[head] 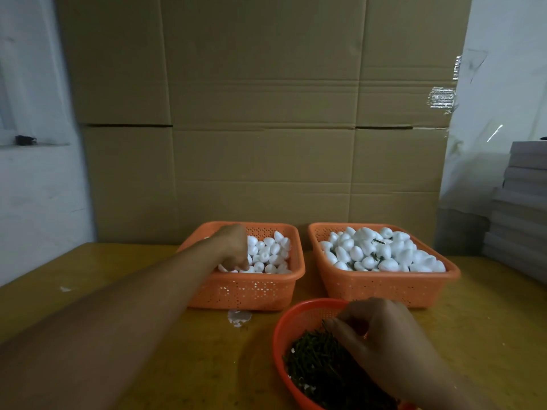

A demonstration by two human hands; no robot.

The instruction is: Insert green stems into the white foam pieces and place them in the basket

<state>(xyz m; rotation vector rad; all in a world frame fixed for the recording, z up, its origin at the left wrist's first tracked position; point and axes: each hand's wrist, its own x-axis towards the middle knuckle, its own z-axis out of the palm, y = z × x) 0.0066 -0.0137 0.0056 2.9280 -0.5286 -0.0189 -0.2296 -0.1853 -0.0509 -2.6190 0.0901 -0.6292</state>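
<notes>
Two orange baskets stand side by side on the wooden table. The left basket [254, 287] holds plain white foam pieces [268, 255]. My left hand [233, 247] reaches into it, fingers curled down among the pieces; whether it grips one is hidden. The right basket [384, 287] is heaped with foam pieces [381, 251], some showing green stems. Nearer me, a round orange bowl [285, 329] is full of dark green stems [316, 368]. My right hand [381, 338] is over the bowl, fingertips pinching at a stem.
A tall cardboard wall [260, 113] stands right behind the baskets. Grey boards are stacked [521, 211] at the far right. A white foam scrap [239, 317] lies in front of the left basket. Bare tabletop [88, 276] spreads to the left.
</notes>
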